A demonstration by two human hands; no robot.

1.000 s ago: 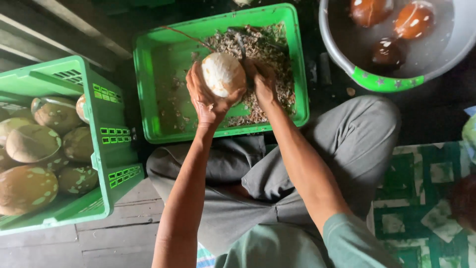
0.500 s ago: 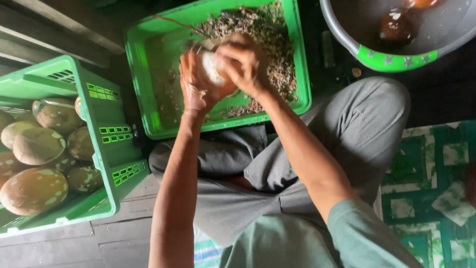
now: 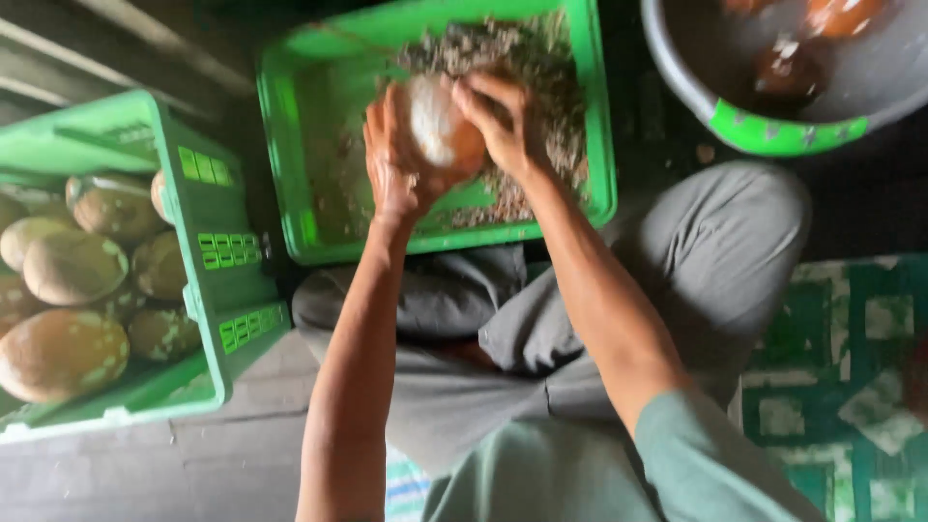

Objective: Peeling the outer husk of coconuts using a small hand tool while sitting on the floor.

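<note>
You hold one round pale egg (image 3: 437, 124) in both hands over the green crate (image 3: 290, 193) in front of your knees.

Your left hand (image 3: 398, 169) cups the egg from below and from the side, and your right hand (image 3: 498, 121) closes its fingers on the top, so the egg stays above the middle of the crate with the husks (image 3: 541, 145). In my view, you should rub softly and turn the egg slowly, with the palm always under it, so the crumbs fall inside the crate walls. The second crate (image 3: 208, 280) with coated eggs (image 3: 60, 353) stands at your left, the grey basin (image 3: 773, 106) at the far right.
</note>
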